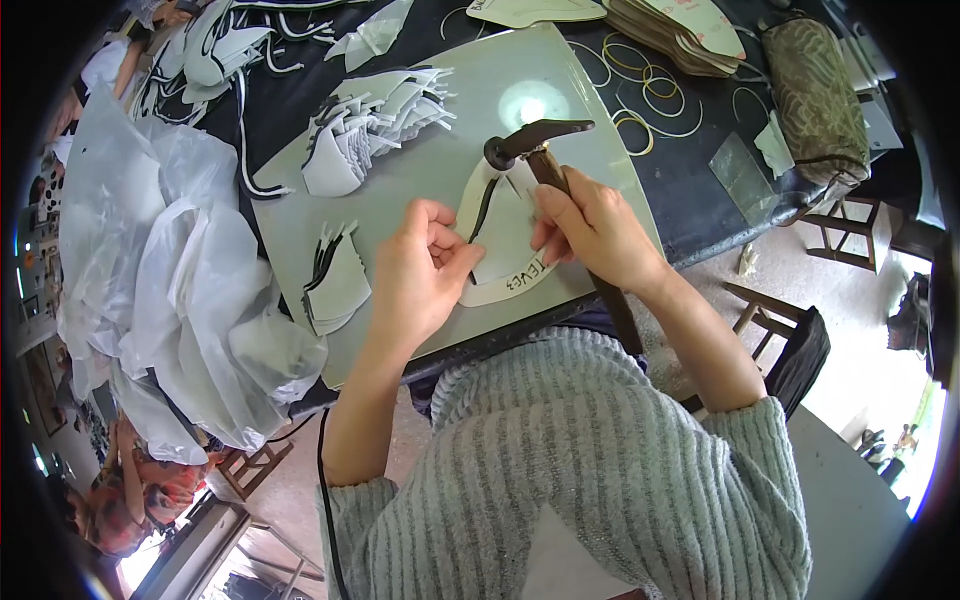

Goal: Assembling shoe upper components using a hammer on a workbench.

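A white curved piece (507, 235) lies on a cream pattern template (515, 283) with handwritten marks, on the grey board. A thin black cord (484, 212) runs along the piece's left edge. My left hand (425, 265) is closed, its thumb and forefinger pinching the cord's lower part at that edge. My right hand (600, 228) is wrapped round the wooden handle of a hammer (540, 137), whose dark metal head is over the far end of the piece. The right fingertips are close to the piece's right side; whether they touch it is hidden.
The grey board (400, 210) carries a large stack of white trimmed pieces (365, 130) and a smaller stack (337, 290). Plastic bags (190, 260) cover the left. Rings of tape (640, 90), cut card patterns (675, 35) and a patterned roll (815, 100) occupy the right.
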The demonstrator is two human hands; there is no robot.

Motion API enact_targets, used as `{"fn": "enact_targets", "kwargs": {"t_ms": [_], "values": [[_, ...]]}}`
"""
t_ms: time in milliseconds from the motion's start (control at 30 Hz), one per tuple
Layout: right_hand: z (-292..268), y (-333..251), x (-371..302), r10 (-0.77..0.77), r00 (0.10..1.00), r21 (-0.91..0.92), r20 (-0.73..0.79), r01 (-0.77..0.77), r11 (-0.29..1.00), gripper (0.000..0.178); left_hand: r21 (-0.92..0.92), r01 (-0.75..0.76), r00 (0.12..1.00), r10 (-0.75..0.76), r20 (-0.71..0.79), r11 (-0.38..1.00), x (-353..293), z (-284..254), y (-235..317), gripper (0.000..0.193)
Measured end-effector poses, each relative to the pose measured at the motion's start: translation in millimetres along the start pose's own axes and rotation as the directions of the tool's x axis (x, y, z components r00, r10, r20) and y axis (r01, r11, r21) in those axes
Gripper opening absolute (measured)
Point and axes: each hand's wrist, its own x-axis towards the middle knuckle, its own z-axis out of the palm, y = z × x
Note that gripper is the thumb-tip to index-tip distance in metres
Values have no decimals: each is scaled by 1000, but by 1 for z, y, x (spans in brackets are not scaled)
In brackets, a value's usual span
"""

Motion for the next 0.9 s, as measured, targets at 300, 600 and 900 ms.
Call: {"fn": "enact_targets", "kwargs": {"t_ms": [300,600,900], "values": [[-2,3,4,77,997,54,-21,-76,996,37,43,-22,999,20,46,999,2,5,13,20],[-5,4,4,80,995,271,-52,-64,960,34,87,58,993,-66,94,994,6,6,17,19],[0,-2,0,-16,999,-73,41,19,997,28,261,75,992,-98,77,962,0,5,27,24]]}}
